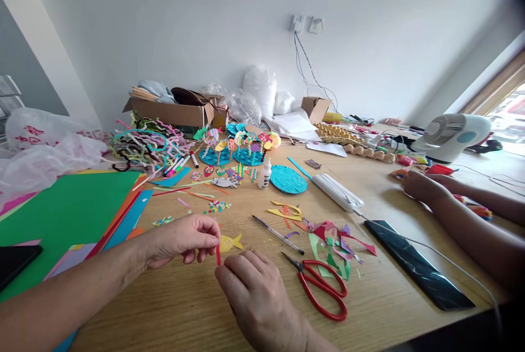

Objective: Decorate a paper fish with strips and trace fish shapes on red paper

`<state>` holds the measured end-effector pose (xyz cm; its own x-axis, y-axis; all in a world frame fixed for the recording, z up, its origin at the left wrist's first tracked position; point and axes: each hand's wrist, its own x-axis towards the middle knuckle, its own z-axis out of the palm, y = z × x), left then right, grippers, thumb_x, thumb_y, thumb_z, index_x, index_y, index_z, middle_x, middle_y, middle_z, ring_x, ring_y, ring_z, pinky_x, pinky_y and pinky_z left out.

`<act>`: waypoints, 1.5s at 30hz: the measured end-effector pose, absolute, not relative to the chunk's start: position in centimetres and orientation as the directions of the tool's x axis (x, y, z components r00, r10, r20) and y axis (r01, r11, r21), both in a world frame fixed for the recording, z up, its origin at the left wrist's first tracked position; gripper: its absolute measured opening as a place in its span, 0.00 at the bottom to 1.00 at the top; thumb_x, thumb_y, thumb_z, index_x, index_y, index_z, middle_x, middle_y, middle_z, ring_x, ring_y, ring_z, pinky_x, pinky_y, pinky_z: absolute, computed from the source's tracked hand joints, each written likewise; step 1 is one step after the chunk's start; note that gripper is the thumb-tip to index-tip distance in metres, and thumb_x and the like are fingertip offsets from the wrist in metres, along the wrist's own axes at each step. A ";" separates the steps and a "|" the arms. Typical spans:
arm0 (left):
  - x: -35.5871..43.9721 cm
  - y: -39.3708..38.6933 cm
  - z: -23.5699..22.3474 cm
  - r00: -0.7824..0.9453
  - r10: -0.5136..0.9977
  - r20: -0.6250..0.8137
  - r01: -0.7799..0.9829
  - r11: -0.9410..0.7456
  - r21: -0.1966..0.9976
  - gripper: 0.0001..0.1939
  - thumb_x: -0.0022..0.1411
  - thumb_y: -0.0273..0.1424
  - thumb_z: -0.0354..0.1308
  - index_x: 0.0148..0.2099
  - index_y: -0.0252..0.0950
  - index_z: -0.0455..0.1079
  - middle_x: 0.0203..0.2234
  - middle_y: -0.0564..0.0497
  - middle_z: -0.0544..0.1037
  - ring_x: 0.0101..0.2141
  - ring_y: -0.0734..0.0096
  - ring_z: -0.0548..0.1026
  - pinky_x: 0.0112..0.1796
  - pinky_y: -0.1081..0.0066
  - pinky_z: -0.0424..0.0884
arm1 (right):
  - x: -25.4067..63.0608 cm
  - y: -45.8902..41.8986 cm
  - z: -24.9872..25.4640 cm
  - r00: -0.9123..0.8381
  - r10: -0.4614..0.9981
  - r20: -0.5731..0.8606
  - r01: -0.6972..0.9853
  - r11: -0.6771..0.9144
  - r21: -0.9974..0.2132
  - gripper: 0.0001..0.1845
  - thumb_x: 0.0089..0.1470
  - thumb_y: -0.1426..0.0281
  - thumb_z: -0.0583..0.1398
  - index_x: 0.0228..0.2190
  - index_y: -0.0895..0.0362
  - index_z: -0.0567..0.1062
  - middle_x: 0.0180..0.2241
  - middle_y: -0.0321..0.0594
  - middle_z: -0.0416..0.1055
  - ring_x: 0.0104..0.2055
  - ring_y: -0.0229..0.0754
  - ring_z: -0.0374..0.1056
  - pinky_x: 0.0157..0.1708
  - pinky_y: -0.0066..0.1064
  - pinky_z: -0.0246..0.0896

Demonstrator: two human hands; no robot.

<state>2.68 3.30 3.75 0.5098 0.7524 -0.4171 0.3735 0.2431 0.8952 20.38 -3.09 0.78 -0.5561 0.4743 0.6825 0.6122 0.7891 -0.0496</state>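
A narrow red paper strip (218, 255) stretches between my two hands. The fingertips of my left hand (186, 240) pinch its upper end. My right hand (258, 292), back turned up, is closed on the lower end; its fingertips are partly hidden. Just behind the strip lies a yellow paper fish (230, 242), its left part covered by my left hand. Red-handled scissors (324, 286) rest to the right of my right hand, and a pen (276, 234) lies beyond it. Colourful paper scraps (338, 245) are spread beside the scissors.
A glue bottle (264, 174) stands by a blue disc (288, 179). Coloured sheets (69, 210) lie at left, below a pipe-cleaner pile (151, 147). At right are a white power strip (337, 192), a dark phone (414, 262), a fan (451, 136) and another person's hands (424, 185).
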 end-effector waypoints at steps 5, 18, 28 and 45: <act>2.7 3.2 3.7 0.487 0.771 -0.410 0.362 0.250 0.898 0.16 0.48 0.43 0.59 0.30 0.36 0.63 0.17 0.59 0.65 0.18 0.80 0.61 0.17 0.79 0.51 | 20.1 -2.8 0.7 -0.545 0.452 0.706 0.608 0.793 -0.038 0.20 0.62 0.77 0.43 0.26 0.59 0.70 0.23 0.37 0.66 0.23 0.38 0.56 0.22 0.30 0.50; 2.1 3.6 3.5 0.493 0.794 -0.356 0.390 0.165 0.906 0.16 0.49 0.44 0.58 0.29 0.36 0.63 0.18 0.58 0.64 0.20 0.78 0.61 0.18 0.78 0.52 | 20.1 -2.2 0.1 -0.584 0.473 0.660 0.562 0.822 -0.092 0.18 0.62 0.76 0.44 0.25 0.57 0.68 0.24 0.36 0.66 0.25 0.36 0.59 0.24 0.28 0.53; 1.6 5.6 1.6 0.509 0.834 -0.215 0.539 -0.115 0.834 0.10 0.47 0.38 0.55 0.25 0.35 0.65 0.21 0.57 0.65 0.26 0.73 0.64 0.28 0.74 0.60 | 19.9 -1.9 -0.5 -0.647 0.550 0.527 0.609 0.789 -0.076 0.10 0.57 0.75 0.54 0.24 0.57 0.66 0.24 0.33 0.67 0.24 0.36 0.60 0.24 0.27 0.52; 2.1 6.7 -0.5 0.545 0.835 -0.081 0.639 -0.351 0.685 0.05 0.51 0.30 0.51 0.24 0.36 0.64 0.25 0.55 0.69 0.29 0.71 0.67 0.32 0.74 0.61 | 19.1 -1.1 -2.4 -0.664 0.599 0.449 0.649 0.759 -0.051 0.10 0.45 0.72 0.66 0.23 0.57 0.68 0.23 0.32 0.68 0.23 0.38 0.63 0.21 0.29 0.53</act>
<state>2.14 6.68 -0.48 0.5449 0.8346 -0.0805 0.6387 -0.3509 0.6847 19.14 -1.12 -2.44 -0.6635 0.5985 0.4489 0.6495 0.7586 -0.0514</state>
